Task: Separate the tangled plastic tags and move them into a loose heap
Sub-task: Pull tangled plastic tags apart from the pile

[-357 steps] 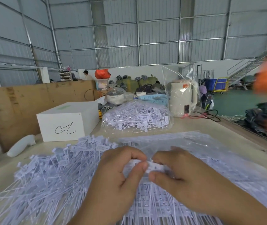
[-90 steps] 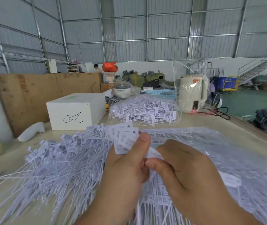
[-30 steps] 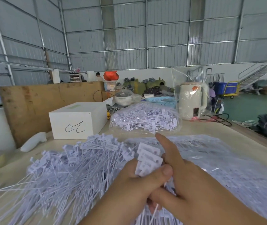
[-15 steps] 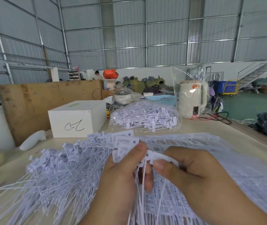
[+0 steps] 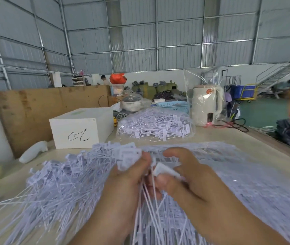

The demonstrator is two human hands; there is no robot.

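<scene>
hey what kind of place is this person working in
Most likely a warehouse or packing workshop: corrugated metal walls, a work table heaped with loose plastic tags, a clear bag of more tags, and a blue cart across the floor.

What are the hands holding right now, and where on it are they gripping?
Both hold plastic tags by their flat label ends: the left hand grips a bunch of tags, the right hand pinches a single tag.

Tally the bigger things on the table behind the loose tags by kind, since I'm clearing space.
White box: 1
Bag of tags: 1
Cream kettle: 1
Blue basket: 1
Pot with glass lid: 1
Total: 5
</scene>
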